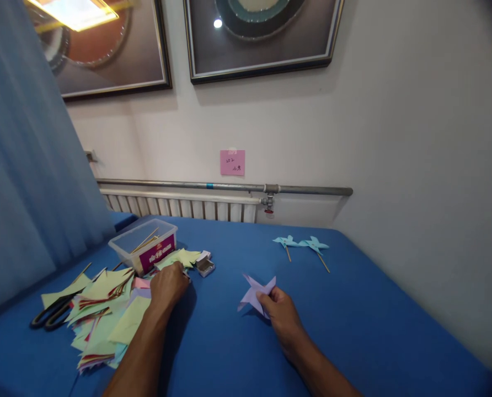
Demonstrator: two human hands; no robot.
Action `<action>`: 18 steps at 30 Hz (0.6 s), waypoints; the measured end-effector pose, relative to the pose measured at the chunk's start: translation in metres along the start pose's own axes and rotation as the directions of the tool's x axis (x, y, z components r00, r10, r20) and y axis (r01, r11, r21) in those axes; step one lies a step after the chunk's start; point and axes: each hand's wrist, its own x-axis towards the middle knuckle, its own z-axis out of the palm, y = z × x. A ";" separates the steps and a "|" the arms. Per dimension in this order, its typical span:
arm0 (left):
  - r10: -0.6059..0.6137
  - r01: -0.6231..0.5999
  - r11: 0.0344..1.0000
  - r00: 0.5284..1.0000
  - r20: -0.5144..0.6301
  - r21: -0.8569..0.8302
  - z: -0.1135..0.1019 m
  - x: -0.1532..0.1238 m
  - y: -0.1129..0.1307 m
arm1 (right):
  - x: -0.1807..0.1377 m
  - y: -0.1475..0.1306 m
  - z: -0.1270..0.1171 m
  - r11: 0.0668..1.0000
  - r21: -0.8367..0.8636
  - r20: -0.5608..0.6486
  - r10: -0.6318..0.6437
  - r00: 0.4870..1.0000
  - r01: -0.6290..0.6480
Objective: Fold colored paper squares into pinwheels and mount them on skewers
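Note:
A purple paper pinwheel (252,292) is pinched by one blade between the thumb and fingers of my right hand (283,317), just above the blue table. My left hand (169,284) is curled, palm down, beside the coloured paper, its fingertips largely hidden. Whatever those fingers hold is too small and covered to name. Just right of it sits a small open box (205,264). Stacks of cut coloured paper (105,320) spread left of my left forearm. Black-handled scissors (55,313) lie partly under the paper.
A clear plastic tub (124,242) with thin wooden sticks stands at the back left. Two light-blue pinwheels on sticks (314,245) lie at the back right of the table (225,353). Behind are a radiator (196,208) and a pipe (312,190); a blue curtain (31,165) hangs left.

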 end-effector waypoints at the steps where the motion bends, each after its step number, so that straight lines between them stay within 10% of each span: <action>1: -0.005 0.005 1.000 1.000 0.000 -0.004 -0.001 0.000 0.000 | 0.000 0.000 0.000 1.000 -0.006 -0.002 -0.004 1.000 0.004; 18: 0.045 -0.047 0.999 0.996 0.076 0.021 0.002 0.005 -0.009 | -0.002 -0.004 0.002 1.000 0.016 0.022 -0.001 1.000 0.001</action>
